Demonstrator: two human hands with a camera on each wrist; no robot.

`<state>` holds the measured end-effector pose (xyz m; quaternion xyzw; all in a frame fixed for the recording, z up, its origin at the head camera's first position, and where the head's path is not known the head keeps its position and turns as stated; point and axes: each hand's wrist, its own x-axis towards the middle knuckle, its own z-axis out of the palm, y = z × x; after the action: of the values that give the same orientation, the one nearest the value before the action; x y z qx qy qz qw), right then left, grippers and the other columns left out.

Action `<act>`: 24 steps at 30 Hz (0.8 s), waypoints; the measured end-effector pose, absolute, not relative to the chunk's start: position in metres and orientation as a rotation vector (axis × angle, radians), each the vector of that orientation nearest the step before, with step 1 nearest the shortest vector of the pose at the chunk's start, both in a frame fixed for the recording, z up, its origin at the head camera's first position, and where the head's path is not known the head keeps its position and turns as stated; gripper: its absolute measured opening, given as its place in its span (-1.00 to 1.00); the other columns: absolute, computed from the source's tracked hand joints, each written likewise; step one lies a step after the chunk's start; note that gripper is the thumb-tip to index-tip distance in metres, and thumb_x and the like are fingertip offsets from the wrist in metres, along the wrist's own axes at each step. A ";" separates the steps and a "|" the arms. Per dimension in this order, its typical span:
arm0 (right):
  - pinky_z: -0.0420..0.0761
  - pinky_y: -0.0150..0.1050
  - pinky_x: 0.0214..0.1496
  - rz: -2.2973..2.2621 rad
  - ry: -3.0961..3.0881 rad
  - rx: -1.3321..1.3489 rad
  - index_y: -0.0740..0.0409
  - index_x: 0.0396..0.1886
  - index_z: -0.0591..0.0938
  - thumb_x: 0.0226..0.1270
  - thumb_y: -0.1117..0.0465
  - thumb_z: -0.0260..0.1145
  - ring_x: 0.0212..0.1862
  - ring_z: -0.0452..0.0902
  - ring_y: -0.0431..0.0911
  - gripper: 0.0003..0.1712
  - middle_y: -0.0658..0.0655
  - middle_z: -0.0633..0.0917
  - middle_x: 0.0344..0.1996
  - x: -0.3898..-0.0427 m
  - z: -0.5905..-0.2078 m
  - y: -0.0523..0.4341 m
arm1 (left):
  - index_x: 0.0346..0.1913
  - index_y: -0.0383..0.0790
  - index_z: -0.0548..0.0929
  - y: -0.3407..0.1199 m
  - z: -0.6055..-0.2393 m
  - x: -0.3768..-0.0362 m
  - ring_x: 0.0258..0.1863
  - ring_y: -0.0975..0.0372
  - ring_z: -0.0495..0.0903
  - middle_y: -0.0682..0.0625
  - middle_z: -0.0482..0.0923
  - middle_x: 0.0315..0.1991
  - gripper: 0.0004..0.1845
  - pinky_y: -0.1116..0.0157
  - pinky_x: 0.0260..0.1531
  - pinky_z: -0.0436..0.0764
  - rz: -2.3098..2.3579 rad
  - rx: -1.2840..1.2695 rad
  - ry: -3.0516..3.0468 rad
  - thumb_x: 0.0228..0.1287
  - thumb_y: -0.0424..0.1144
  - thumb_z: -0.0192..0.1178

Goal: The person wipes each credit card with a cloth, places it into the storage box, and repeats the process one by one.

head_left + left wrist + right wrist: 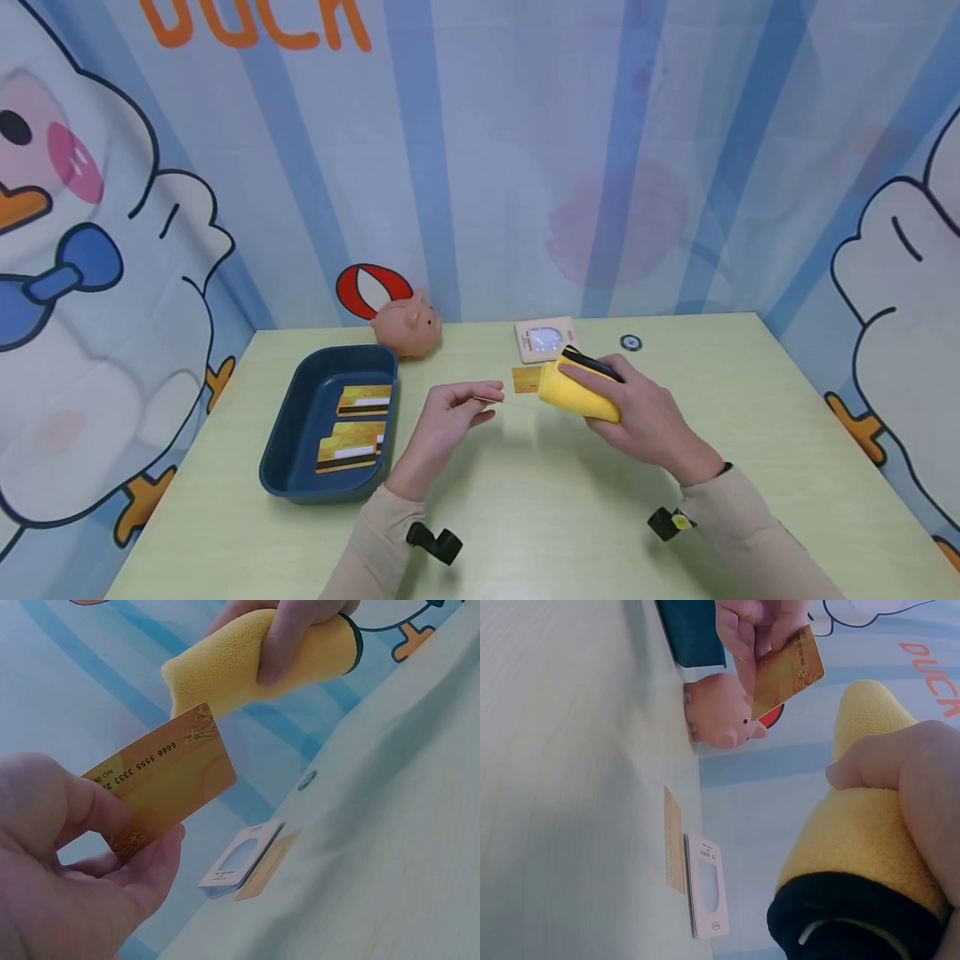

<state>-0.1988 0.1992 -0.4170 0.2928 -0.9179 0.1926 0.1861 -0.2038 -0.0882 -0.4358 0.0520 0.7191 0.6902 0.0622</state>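
Observation:
My left hand (448,421) pinches a gold bank card (176,776) between thumb and fingers; in the head view the card shows almost edge-on. Embossed digits face the left wrist camera. A folded yellow plush cloth (579,396) with a black edge is gripped in my right hand (648,421), to the right of the card. In the head view a small gap lies between card and cloth. Another gold card (526,380) lies on the table just behind, partly hidden by the cloth.
A dark blue tray (303,417) at the left holds several gold cards (347,447). Behind it stands a pink piggy bank (407,327). A pale pink packet with an oval window (543,338) and a small round chip (631,342) lie near the table's back edge, before a printed curtain.

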 end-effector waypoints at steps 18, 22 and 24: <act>0.56 -0.24 -0.39 0.558 -2.539 0.877 -0.39 0.44 0.43 0.16 0.18 0.46 -0.26 0.53 -0.08 -0.17 0.17 0.53 0.07 -0.200 -0.412 0.191 | 0.11 -0.24 0.72 -0.090 -0.440 -0.202 -0.03 0.10 0.75 -0.14 0.64 0.15 -0.72 0.23 -0.01 0.72 2.080 0.227 2.126 0.45 -0.44 0.13; 0.56 -0.26 -0.39 0.562 -2.531 0.885 -0.40 0.44 0.42 0.18 0.17 0.45 -0.27 0.52 -0.11 -0.17 0.15 0.53 0.07 -0.200 -0.412 0.188 | 0.15 -0.21 0.70 -0.090 -0.440 -0.201 -0.01 0.11 0.74 -0.16 0.64 0.16 -0.66 0.26 0.01 0.70 2.046 0.268 2.140 0.35 -0.47 0.22; 0.56 -0.26 -0.39 0.568 -2.528 0.889 -0.40 0.44 0.42 0.19 0.17 0.44 -0.28 0.51 -0.12 -0.18 0.14 0.53 0.07 -0.200 -0.411 0.186 | 0.17 -0.22 0.68 -0.089 -0.439 -0.200 -0.01 0.12 0.72 -0.17 0.64 0.16 -0.62 0.27 0.01 0.70 2.032 0.271 2.148 0.31 -0.47 0.27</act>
<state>-0.2004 0.1864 -0.4112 0.3178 -0.9043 0.2032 0.1999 -0.2004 -0.0893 -0.4385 0.0910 0.7207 0.6819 0.0859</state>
